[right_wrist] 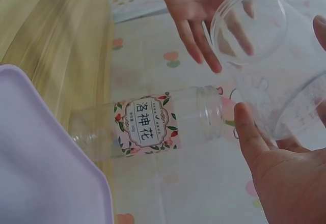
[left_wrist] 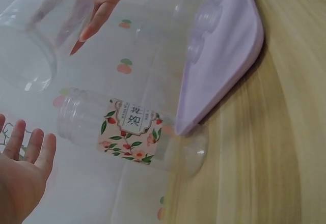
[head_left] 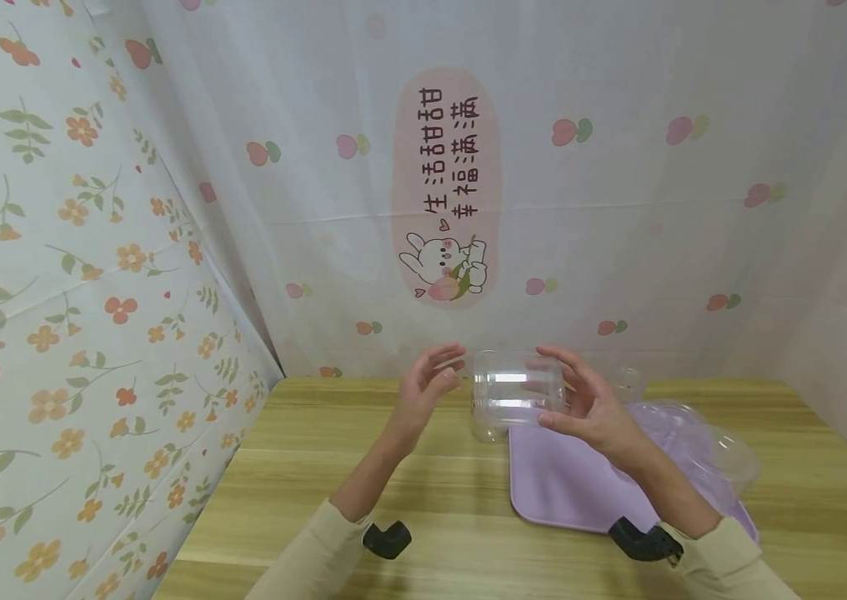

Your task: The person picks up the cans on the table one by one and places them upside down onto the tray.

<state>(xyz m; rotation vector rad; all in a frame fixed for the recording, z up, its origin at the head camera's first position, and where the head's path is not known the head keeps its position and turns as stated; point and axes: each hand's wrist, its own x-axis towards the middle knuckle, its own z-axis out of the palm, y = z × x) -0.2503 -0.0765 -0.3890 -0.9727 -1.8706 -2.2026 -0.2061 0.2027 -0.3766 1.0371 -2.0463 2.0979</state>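
Observation:
My right hand (head_left: 599, 417) grips a clear plastic jar (head_left: 508, 389) by one end, thumb on the near side and fingers on the far side. The jar lies sideways in the air, its ridged rim pointing toward my left hand (head_left: 421, 396). That left hand is raised with loosely bent fingers, holds nothing and stays a small gap from the rim. Below and behind, a second clear jar (right_wrist: 147, 124) with a pink floral label stands upright on the table, its top uncovered. In the head view the held jar hides most of it.
A light purple tray (head_left: 562, 487) lies on the wooden table (head_left: 318, 467), under my right forearm. Several clear plastic containers (head_left: 724, 458) are on its right side, and another clear container (head_left: 628, 385) is at the back. Printed curtains (head_left: 303, 250) hang behind and on the left.

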